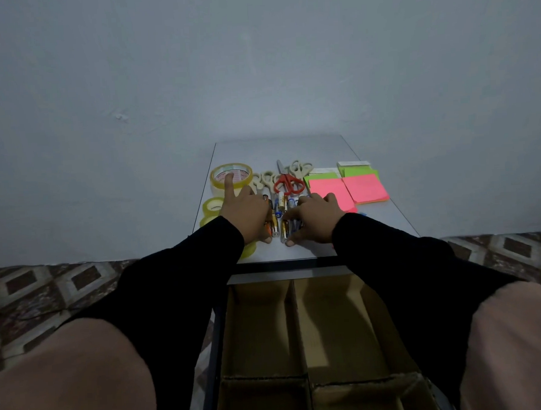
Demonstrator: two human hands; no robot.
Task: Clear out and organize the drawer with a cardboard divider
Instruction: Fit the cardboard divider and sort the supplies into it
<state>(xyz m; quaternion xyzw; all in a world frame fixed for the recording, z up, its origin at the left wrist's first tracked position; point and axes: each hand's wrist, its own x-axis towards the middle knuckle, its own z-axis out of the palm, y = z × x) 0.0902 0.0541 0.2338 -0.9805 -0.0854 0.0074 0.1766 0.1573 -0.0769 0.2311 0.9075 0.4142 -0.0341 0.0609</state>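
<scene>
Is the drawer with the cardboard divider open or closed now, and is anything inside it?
Open: the drawer is pulled out below the tabletop. The visible compartments of the cardboard divider hold nothing; the arms hide some parts.

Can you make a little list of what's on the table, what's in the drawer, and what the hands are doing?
table top: tape rolls, scissors, batteries, sticky notes
drawer: open, cardboard divider inside, compartments in view look empty
left hand: on the batteries, one finger pointing at the tape
right hand: resting on the batteries
</scene>
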